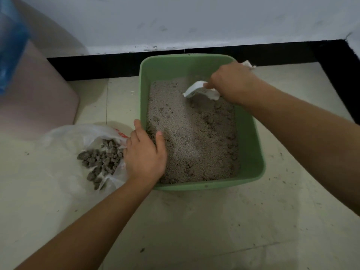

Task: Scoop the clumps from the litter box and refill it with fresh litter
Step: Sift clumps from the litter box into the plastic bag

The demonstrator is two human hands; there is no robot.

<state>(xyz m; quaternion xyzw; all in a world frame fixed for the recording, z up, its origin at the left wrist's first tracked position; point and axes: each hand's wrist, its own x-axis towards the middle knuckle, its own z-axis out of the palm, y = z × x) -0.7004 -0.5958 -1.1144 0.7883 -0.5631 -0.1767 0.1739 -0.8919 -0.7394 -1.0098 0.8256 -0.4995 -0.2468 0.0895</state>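
A green litter box (251,137) sits on the floor, part-filled with grey litter (187,137). My right hand (231,82) grips a white scoop (196,90), wrapped in white tissue, with its blade low in the far right part of the litter. My left hand (145,154) grips the box's left rim, thumb inside over the litter and fingers outside. Left of the box lies an open white plastic bag (78,137) holding several dark grey clumps (101,162).
A pink rounded container (39,102) stands at the back left, with something blue and translucent (9,41) at the top left corner. A black skirting band (233,53) and white wall run behind the box. The tiled floor (214,221) is dusty.
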